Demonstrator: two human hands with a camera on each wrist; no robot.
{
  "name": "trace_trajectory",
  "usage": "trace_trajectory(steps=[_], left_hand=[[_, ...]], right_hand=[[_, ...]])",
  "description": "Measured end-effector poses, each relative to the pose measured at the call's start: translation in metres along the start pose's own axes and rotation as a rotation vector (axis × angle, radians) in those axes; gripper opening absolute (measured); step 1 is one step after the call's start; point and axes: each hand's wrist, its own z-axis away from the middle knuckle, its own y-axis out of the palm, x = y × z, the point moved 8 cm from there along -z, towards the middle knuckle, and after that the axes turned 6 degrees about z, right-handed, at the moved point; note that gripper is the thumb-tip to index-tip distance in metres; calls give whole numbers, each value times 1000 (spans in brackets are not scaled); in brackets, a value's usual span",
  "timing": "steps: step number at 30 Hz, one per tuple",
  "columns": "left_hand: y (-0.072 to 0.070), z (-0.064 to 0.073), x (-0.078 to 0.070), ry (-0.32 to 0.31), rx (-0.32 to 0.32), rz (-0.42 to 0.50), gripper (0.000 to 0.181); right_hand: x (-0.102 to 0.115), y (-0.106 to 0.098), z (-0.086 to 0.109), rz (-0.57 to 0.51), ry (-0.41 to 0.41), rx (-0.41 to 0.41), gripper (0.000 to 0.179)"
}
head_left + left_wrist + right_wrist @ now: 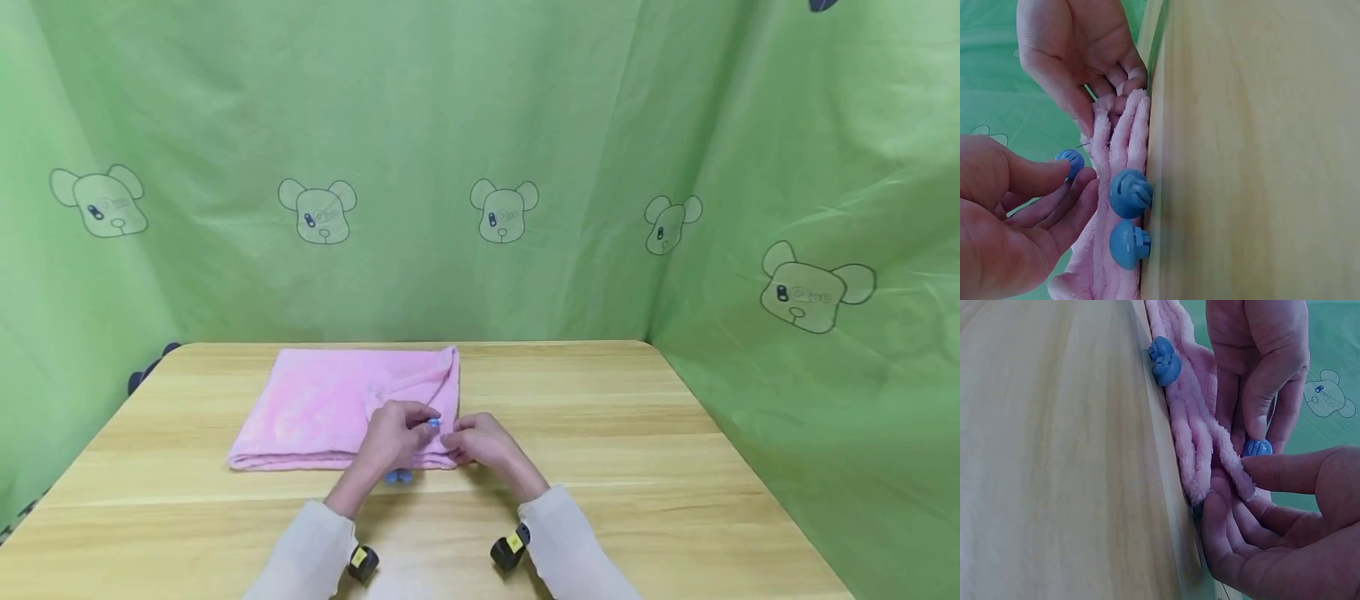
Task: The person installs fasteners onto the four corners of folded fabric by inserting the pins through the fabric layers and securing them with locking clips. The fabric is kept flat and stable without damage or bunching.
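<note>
A folded pink fleece blanket [315,408] lies on the wooden table. My left hand [393,433] pinches a blue round-capped pin [1071,164] between thumb and fingers. A thin needle reaches from its cap to the blanket's edge in the left wrist view; whether its tip is in the fabric I cannot tell. My right hand [1291,531] pinches the blanket's near right corner, thumb and fingers on its layers. Two more blue round-capped pieces [1130,194] lie side by side on the table, against the blanket's near edge.
The wooden table [600,450] extends on both sides of the blanket. Green curtain [420,100] with printed bear heads hangs behind the table and along its sides. A black wrist camera [363,563] sits at the left sleeve and another [507,552] at the right.
</note>
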Motion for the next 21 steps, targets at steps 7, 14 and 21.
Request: trace_trajectory(steps=[7, 14, 21], left_hand=[[0, 1, 2, -6, -2, -20, 15], [-3, 1, 0, -40, -9, -9, 16], [-3, 1, 2, -48, -23, -18, 16]], right_hand=[[3, -1, 2, 13, -8, -13, 11], [2, -2, 0, 13, -6, -28, 12], [1, -3, 2, 13, 10, -35, 14]])
